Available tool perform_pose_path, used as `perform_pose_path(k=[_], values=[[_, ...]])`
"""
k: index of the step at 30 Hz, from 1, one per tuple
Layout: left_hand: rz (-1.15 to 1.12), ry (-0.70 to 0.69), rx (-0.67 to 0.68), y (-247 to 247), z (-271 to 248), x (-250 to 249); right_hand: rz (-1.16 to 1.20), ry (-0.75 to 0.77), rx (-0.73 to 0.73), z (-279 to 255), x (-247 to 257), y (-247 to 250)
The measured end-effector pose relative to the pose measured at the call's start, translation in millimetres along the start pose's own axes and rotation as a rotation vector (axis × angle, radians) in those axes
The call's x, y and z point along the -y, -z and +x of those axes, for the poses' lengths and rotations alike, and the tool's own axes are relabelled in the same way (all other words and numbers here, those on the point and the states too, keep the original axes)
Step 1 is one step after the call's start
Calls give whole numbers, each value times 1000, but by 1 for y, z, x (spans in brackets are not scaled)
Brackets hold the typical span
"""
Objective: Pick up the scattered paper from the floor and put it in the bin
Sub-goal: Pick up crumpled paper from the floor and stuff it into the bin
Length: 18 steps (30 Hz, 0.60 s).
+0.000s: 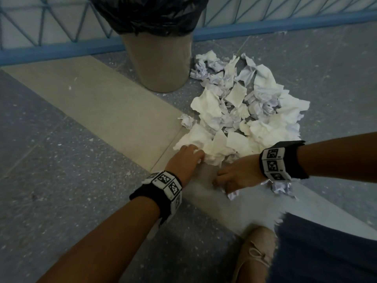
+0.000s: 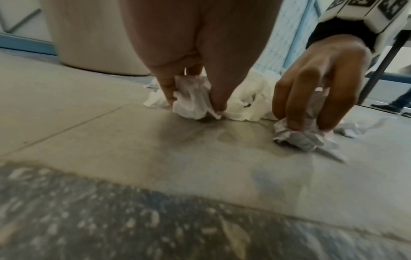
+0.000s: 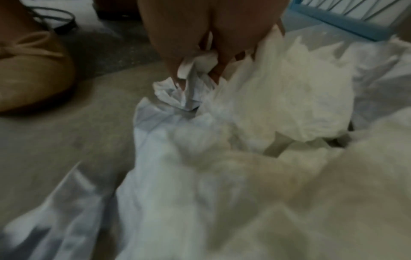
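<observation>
A heap of crumpled white and lined paper (image 1: 244, 105) lies on the floor to the right of the bin (image 1: 161, 64), a beige tub with a black liner. My left hand (image 1: 194, 155) is at the heap's near-left edge, where thumb and fingers pinch a crumpled white piece (image 2: 191, 103) that still rests on the floor. My right hand (image 1: 224, 183) is low at the heap's near edge, fingers curled round a small lined paper ball (image 2: 295, 135), which the right wrist view shows bunched in the fingertips (image 3: 189, 88). The bin's opening is out of view.
A blue metal railing (image 1: 285, 25) runs behind the bin and heap. My beige shoe (image 1: 253, 254) and dark trouser leg (image 1: 326, 252) are near right. Another paper ball (image 1: 282, 187) lies under my right wrist. Someone's shoe (image 2: 395, 105) shows far off.
</observation>
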<state>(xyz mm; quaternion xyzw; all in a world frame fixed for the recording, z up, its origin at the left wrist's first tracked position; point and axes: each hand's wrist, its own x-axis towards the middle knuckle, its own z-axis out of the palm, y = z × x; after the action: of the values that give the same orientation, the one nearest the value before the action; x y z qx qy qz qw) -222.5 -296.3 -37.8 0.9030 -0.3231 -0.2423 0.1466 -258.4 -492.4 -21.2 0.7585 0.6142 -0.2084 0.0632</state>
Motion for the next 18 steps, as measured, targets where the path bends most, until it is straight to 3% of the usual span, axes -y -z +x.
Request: perform_pose_path(k=[6, 7, 9, 13, 16, 18], values=[[-607, 234, -252, 27, 4, 13, 384, -321, -407, 14, -15, 19], [-637, 242, -275, 30, 6, 16, 444, -394, -455, 13, -19, 23], [-482, 191, -257, 32, 12, 19, 394, -502, -536, 12, -27, 26], [-125, 161, -155, 29, 30, 8, 123, -715, -480, 12, -44, 23], [19, 151, -31, 27, 48, 2, 276, -888, -221, 12, -50, 23], [99, 143, 86, 28, 58, 0, 368, -898, -71, 9, -53, 19]])
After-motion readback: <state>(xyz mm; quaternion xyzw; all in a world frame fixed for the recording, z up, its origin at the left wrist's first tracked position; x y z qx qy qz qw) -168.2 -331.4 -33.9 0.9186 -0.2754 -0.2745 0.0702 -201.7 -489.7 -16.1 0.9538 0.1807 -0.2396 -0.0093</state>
